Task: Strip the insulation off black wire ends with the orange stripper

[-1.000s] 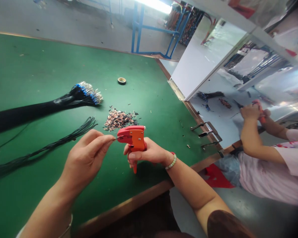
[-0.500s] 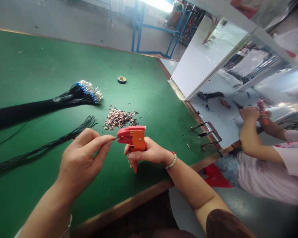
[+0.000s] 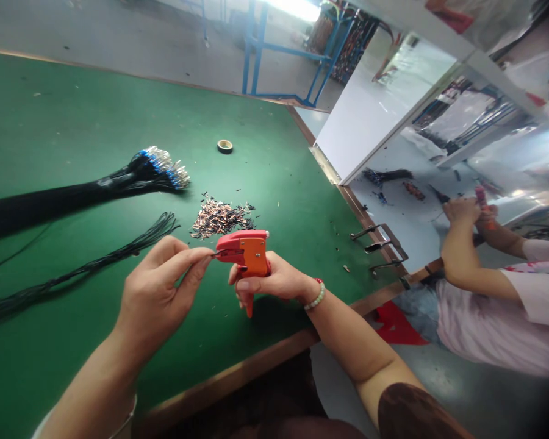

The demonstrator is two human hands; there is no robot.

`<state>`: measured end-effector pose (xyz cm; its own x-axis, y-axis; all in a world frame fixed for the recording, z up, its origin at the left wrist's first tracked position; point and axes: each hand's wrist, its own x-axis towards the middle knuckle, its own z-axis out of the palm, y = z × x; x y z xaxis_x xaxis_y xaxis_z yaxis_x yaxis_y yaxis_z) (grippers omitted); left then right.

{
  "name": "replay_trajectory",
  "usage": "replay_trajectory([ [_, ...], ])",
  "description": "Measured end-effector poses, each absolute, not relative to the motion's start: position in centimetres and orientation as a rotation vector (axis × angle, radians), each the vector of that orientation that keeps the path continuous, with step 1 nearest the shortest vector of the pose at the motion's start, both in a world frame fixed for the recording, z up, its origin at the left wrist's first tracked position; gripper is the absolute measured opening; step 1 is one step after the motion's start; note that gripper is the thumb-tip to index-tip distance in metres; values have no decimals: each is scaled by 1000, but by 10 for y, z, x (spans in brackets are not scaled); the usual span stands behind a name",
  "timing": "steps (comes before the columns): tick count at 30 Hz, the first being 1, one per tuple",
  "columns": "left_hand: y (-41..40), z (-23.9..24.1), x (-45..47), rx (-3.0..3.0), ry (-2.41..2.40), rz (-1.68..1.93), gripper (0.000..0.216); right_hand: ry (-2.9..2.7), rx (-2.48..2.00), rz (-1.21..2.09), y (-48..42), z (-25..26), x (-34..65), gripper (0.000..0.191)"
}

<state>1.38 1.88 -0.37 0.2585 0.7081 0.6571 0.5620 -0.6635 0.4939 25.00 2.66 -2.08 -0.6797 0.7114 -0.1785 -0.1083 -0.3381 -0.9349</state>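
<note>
Left grip (image 3: 160,286) pinches a wire (image 3: 213,255) at the red stripper (image 3: 249,253) clenched in the right grip (image 3: 274,283); a loose pinch could let it slip.

Bright, fairly even light comes from a ceiling lamp (image 3: 293,8), which glares white at the top edge of the frame. A soft shadow lies on the green surface (image 3: 73,110) below the right hand (image 3: 274,281). Lines bend strongly toward the right edge, and the lower right corner falls dark.
</note>
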Motion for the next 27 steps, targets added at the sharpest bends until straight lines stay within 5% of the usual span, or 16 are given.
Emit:
replay_trajectory([
  [22,19,2,8,2341,1222,1267,10,-1329,-902,1948,21,-19,239,57],
  [27,19,2,10,2273,1453,1358,25,-1271,-927,1875,21,-24,238,53],
])
